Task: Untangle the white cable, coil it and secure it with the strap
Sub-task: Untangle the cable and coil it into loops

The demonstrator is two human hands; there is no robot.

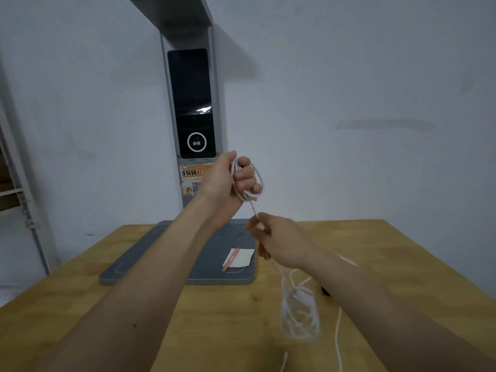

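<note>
My left hand [230, 181] is raised above the table and grips a small coil of the white cable [248, 196] wound around its fingers. A taut strand runs from the coil down to my right hand [279, 242], which pinches it just below and to the right. Below my right hand the rest of the cable hangs in a blurred, tangled bunch [299, 312] over the wooden table [188, 331], with loose strands trailing to the front edge. A small black object [325, 291], possibly the strap, lies by my right forearm, mostly hidden.
A grey lamp-like device with a dark screen [192, 103] stands at the back on a flat grey base [171, 253]. On the base lie a white paper slip [240, 257] and a pink pen [230, 260]. The wall is close behind.
</note>
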